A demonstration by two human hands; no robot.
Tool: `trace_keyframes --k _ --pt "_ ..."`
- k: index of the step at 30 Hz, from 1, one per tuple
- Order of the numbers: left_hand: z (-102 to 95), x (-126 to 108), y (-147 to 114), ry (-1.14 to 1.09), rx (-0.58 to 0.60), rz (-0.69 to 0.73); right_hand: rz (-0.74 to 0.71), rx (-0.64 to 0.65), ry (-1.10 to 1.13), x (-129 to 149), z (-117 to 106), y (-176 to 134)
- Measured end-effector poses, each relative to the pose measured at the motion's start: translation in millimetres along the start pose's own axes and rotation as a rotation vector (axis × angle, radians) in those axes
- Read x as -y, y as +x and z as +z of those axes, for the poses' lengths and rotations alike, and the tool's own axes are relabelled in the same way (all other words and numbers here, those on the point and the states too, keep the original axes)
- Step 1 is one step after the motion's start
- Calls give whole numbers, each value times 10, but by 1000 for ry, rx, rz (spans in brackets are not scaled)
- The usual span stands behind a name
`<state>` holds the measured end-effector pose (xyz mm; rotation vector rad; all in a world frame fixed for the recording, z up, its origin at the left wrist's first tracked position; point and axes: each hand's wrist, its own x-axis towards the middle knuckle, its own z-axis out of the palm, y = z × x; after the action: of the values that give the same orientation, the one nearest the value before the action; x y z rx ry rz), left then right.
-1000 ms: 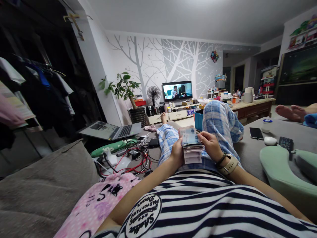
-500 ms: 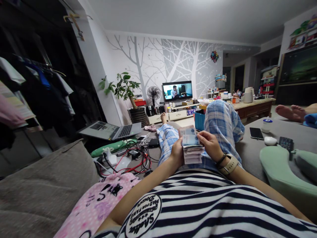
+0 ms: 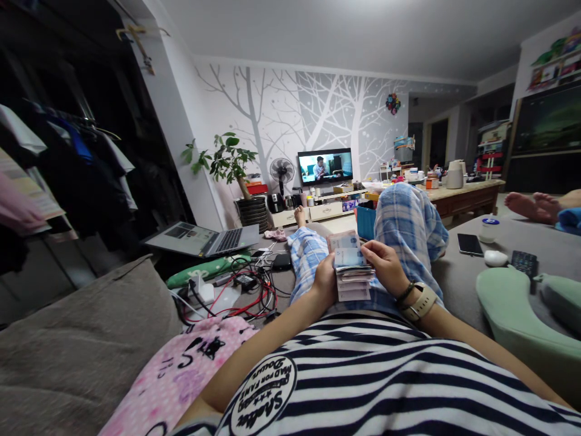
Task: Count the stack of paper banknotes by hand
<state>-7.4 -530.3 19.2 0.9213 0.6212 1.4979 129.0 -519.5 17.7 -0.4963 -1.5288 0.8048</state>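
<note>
A stack of banknotes (image 3: 353,284) is held above my lap, its lower part fanned out in stepped layers. My left hand (image 3: 325,278) is closed around the left edge of the stack. Along the upper right edge, the fingers of my right hand (image 3: 384,261) pinch a bluish banknote (image 3: 349,256) on top. Behind it a pinkish banknote (image 3: 342,240) sticks up. The pinching fingertips partly cover the notes' corner. A pale watch (image 3: 422,301) and a dark bracelet are on my right wrist.
An open laptop (image 3: 204,239) and tangled cables (image 3: 258,290) lie to the left. On the right are a phone (image 3: 470,244), a white mouse (image 3: 495,258), a remote control (image 3: 524,263), a small cup (image 3: 488,230) and a green neck pillow (image 3: 508,309). Another person's feet (image 3: 535,206) rest at far right.
My hands and the banknotes stay almost in the same place; only a very slight shift of the notes shows. The picture on the television differs a little.
</note>
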Motion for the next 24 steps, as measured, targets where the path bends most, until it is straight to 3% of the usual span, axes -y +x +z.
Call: trace_keyframes --k 12,24 --pt "11 1 -1 -100 40 -137 5 -7 -2 3 9 -4" --pt "-18 32 21 -90 24 -146 -26 -18 -34 35 8 -20"
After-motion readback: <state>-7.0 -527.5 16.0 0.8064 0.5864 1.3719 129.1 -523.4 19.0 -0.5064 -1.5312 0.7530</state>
